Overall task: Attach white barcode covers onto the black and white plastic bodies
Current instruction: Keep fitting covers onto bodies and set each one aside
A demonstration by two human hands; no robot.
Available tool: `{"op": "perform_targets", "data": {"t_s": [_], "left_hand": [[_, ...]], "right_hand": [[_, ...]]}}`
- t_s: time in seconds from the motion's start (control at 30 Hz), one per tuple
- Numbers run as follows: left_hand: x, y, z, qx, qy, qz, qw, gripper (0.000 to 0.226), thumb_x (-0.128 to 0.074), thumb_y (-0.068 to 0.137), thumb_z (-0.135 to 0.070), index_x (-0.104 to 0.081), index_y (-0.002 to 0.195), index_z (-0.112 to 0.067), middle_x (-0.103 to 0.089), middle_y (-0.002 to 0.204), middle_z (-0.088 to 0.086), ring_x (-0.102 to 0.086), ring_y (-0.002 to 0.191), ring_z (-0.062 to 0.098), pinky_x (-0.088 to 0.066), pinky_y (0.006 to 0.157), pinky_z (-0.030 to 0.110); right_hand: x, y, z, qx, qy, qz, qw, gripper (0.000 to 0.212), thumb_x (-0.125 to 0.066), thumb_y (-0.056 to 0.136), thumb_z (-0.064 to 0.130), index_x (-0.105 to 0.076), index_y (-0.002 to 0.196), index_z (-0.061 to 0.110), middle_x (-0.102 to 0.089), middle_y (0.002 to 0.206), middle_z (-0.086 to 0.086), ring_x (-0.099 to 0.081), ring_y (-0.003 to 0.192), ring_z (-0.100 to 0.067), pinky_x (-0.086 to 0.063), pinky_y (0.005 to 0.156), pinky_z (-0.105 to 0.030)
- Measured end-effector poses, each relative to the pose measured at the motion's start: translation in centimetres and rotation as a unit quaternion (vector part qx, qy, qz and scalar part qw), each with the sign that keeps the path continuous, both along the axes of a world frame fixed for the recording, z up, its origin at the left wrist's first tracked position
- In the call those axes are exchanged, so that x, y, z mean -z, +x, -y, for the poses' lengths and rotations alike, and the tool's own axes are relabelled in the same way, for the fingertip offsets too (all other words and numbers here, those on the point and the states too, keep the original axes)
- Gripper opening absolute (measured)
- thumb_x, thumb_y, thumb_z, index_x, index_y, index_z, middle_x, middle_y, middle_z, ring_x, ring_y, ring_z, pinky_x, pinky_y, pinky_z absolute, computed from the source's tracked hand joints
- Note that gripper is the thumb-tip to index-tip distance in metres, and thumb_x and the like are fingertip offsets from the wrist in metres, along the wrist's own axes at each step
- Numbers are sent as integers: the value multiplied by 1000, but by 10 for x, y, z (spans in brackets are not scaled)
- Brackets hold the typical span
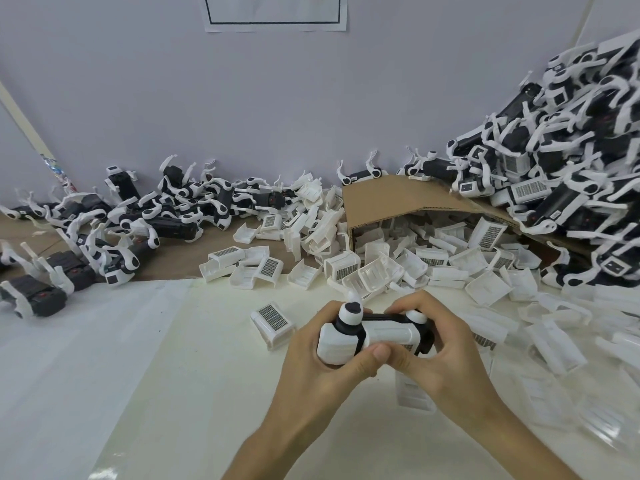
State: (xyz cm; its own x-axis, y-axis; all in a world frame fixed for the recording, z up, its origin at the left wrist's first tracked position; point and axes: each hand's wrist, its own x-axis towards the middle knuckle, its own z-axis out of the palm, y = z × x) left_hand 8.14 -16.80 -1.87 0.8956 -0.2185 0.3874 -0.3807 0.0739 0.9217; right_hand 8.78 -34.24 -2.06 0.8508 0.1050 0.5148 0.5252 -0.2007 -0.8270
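A black and white plastic body [372, 334] is held just above the table in front of me. My left hand [322, 368] grips its left end from below, thumb laid along the near side. From the right, my right hand [440, 348] grips the other end, fingers curled over the top and thumb against the underside, where a barcode patch shows. A single white barcode cover [273, 323] lies on the table just left of my hands. Several more covers [346, 268] lie heaped behind.
A tipped cardboard box [388, 199] spills white covers across the middle and right of the table. A tall heap of black and white bodies [561, 161] rises at the right. More bodies [138, 220] lie scattered at the back left. A grey wall stands behind.
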Motion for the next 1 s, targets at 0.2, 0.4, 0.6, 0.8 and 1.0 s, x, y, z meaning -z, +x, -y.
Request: {"op": "perform_targets", "data": {"t_s": [0.2,0.4,0.6,0.8,1.0], "left_hand": [[4,2,0,-21,-3,-18,1000,22,-79,79,-37,-70,96,-27,-72,84,11,-71,68,29,-51,58,18],[4,11,-7,29,-3,-151,988,38,-56,90,-47,-65,111,-17,-76,99,8,-73,68,35,-54,62,33],[7,13,-4,-9,1,-209,978,45,-45,95,-63,-75,92,-29,-74,77,-4,-57,45,23,-53,53,28],[10,15,-6,-36,40,-159,986,48,-48,94,-65,-68,85,-23,-63,61,-7,-51,47,16,-53,59,34],[14,14,4,-74,80,-43,993,28,-43,92,-58,-65,86,-41,-64,69,-17,-53,53,2,-45,51,19]], "right_hand": [[6,0,-5,18,3,-3,1000,40,-80,72,51,-63,93,22,-65,74,5,-58,64,-5,-44,61,-11],[5,7,-8,99,-61,-83,990,56,-62,73,78,-52,112,40,-70,82,18,-66,72,1,-47,61,-9],[1,15,18,247,-114,-45,961,56,-59,80,74,-50,119,35,-59,98,13,-58,94,-5,-46,77,-23],[2,7,5,84,-282,73,953,70,-69,74,61,-47,137,40,-45,133,29,-41,126,6,-26,105,-15],[13,8,-3,167,-273,203,925,56,-91,66,25,-71,116,15,-58,102,7,-49,98,-10,-48,83,-35]]}}
